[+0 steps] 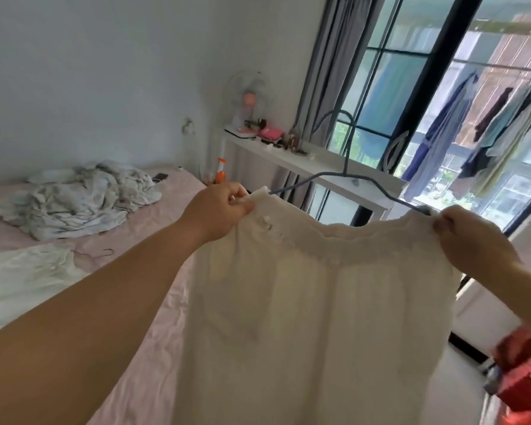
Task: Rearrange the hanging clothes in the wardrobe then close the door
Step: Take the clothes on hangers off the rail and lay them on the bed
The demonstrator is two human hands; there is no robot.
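A cream-white garment (313,308) with an elastic waistband hangs in front of me on a blue wire hanger (347,167). My left hand (218,210) pinches the left end of the waistband where it meets the hanger arm. My right hand (469,240) grips the right end of the waistband and the hanger's other arm. The hanger's hook stands up above the cloth. No wardrobe or wardrobe door is in view.
A bed with a pink sheet (141,317) lies to the left, with a crumpled blanket (74,200), a pale garment (22,277) and a loose wire hanger (95,254) on it. A white shelf-desk (313,167) runs under the window. Red items (521,372) sit at the lower right.
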